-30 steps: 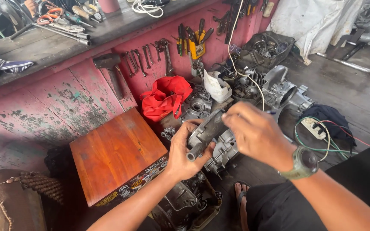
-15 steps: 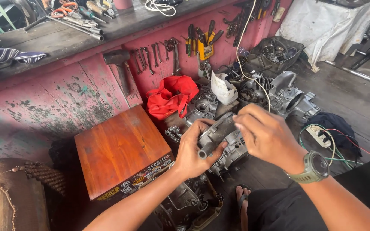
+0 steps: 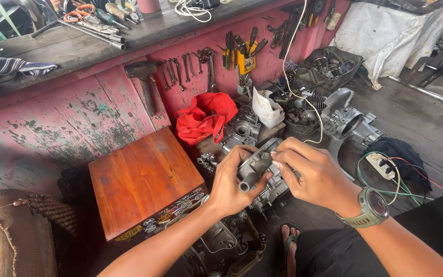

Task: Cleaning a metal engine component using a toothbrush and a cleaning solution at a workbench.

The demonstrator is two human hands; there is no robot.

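Grey metal engine part [image 3: 255,166] held up in both hands over a cluttered workshop floor.

Left hand [image 3: 230,184] clamped around its lower tube end, right hand [image 3: 316,174] pinching the top with fingertips together; likely greasy, so could slip and drop onto the engine casing [image 3: 270,192] below or the bare foot [image 3: 288,241].

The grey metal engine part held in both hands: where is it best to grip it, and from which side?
Probably its blocky body, from the left, as the left hand does: the grey metal part lies tilted, its narrow tube end pointing down, leaving the top free for the right hand.
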